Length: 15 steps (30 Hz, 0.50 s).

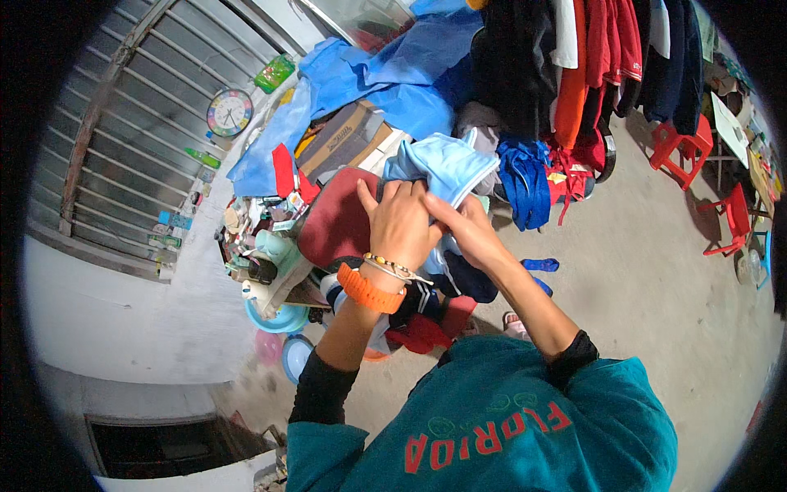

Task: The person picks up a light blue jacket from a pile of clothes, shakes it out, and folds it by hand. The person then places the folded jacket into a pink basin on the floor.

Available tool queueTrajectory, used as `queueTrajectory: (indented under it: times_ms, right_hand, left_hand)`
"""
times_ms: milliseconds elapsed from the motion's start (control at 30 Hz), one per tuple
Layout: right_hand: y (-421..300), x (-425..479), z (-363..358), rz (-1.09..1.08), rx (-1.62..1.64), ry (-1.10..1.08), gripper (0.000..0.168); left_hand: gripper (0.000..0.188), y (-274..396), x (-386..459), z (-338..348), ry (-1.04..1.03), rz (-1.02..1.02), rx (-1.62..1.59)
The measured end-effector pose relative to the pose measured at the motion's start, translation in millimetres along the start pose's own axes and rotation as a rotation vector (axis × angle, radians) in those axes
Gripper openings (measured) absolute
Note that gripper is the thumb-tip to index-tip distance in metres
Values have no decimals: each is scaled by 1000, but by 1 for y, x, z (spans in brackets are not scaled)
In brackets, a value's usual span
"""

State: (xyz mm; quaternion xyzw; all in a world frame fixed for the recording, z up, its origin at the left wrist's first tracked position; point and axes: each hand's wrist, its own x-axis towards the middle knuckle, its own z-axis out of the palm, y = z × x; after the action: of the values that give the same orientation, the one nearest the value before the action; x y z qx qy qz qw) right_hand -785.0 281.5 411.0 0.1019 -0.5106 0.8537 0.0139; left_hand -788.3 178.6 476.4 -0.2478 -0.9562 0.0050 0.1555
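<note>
A light blue garment with white edging (pixel 446 161) is bunched between my two hands. My left hand (pixel 403 224), with an orange watch and thin bracelets at the wrist, has its fingers bent on the lower edge of the cloth, the index finger sticking out. My right hand (pixel 464 230) grips the same cloth from the right, its thumb close to the left fingers. Below the hands hangs a dark navy piece of clothing (pixel 470 277); whether it is joined to the light blue cloth cannot be told. Behind my left hand is a dark red padded seat (pixel 338 215).
Clothes hang at the top right, above blue garments (pixel 522 178). A cluttered table with a cardboard box (pixel 344 138) lies ahead. Basins (pixel 297 357) stand on the floor at lower left, red plastic stools (pixel 682 147) at far right, and blue slippers (pixel 541 265) nearer.
</note>
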Motion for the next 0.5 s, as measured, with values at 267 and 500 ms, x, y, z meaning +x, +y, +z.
queueTrajectory:
  times_ms: [267,500]
  right_hand:
    - [12,3,-27,204,541,320,28]
    - [6,9,-46,264,494,320,29]
  left_hand:
    - [46,-15,-22,34,6,-227,-541]
    - [11,-73,-35,59,118,-397,-1147]
